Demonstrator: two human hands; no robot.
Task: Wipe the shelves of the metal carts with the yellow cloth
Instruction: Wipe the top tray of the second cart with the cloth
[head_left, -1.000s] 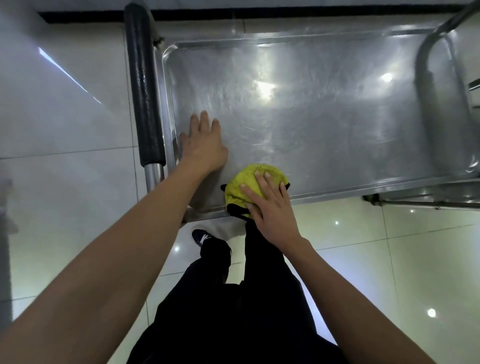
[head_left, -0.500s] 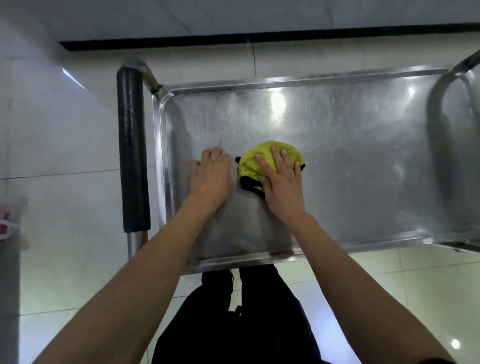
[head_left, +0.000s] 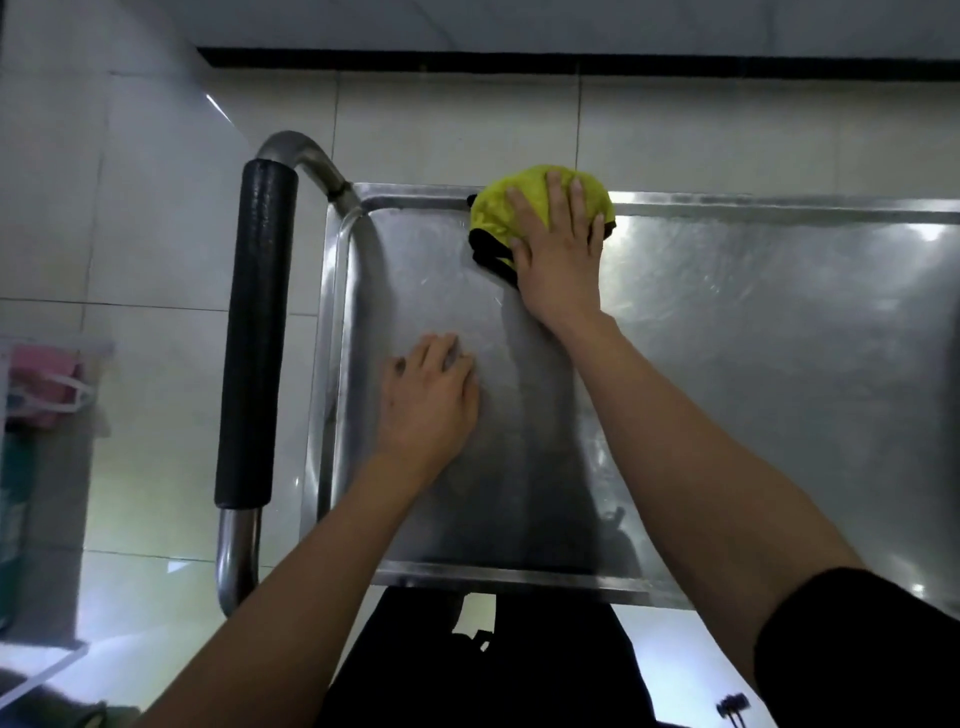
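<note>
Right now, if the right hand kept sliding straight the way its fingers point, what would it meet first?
The right hand, pressing the yellow cloth, would likely meet the shelf's raised far rim at once; the cloth already overlaps it.

Dim room, overhead glare on steel shelf (head_left: 753, 364), soft blur

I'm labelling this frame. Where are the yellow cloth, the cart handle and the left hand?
yellow cloth (head_left: 524, 200): head view, bare yellow top.
cart handle (head_left: 257, 332): head view, black grip.
left hand (head_left: 428, 402): head view, back of hand.
</note>
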